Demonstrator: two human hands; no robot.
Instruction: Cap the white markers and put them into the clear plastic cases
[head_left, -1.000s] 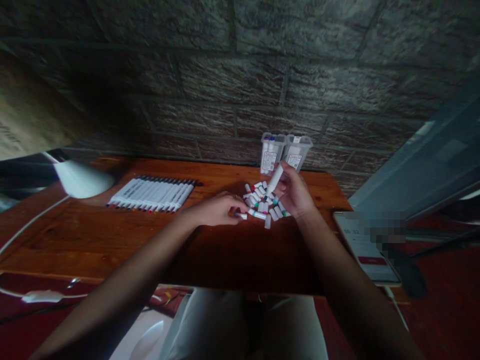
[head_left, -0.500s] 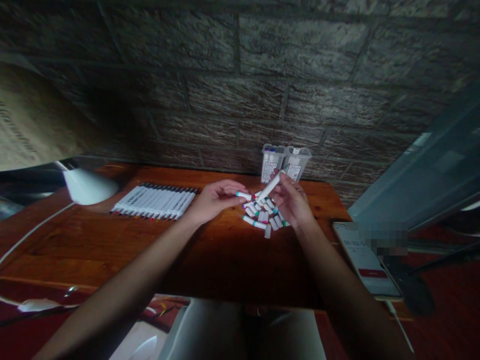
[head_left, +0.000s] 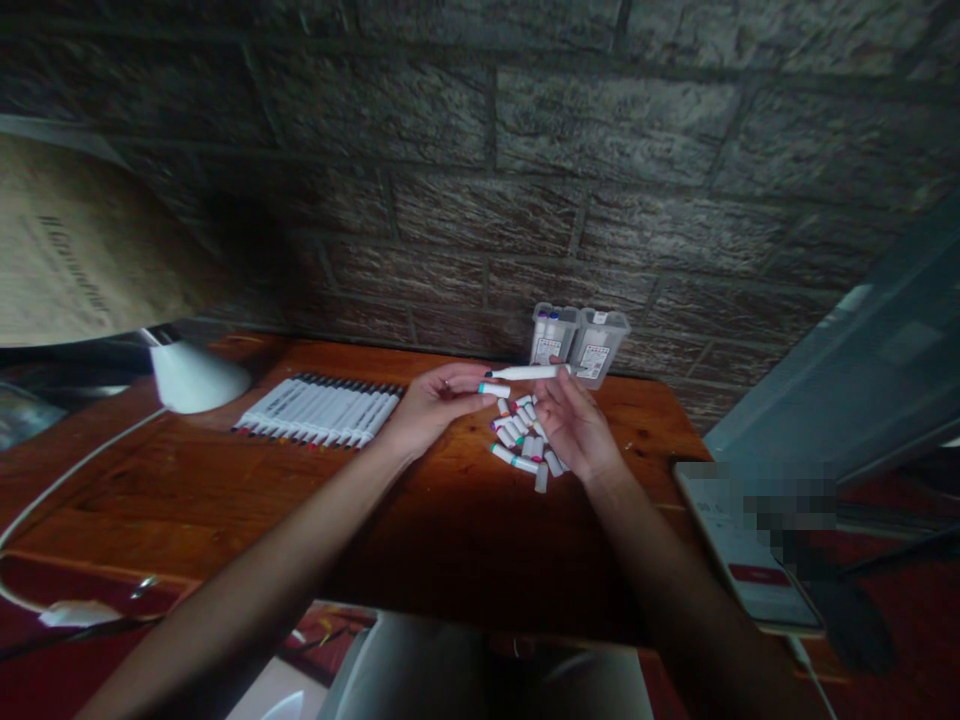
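My right hand (head_left: 571, 426) holds a white marker (head_left: 528, 373) level above the wooden desk (head_left: 225, 490), fingers pinched round its right end. My left hand (head_left: 437, 401) pinches a small white cap with a teal band (head_left: 494, 390) just below the marker's left tip. Under both hands lies a heap of loose white caps (head_left: 523, 440) with coloured bands. A neat row of white markers (head_left: 321, 411) lies on the desk to the left of my left hand.
Two clear plastic marker boxes (head_left: 577, 341) stand against the brick wall behind the heap. A white desk lamp (head_left: 196, 374) and its cable sit at the left. A phone (head_left: 747, 550) lies at the desk's right edge. My lap is below the front edge.
My left hand lifted a teal-banded cap from the heap up to the marker's tip. My right hand tipped the marker from slanted to level.
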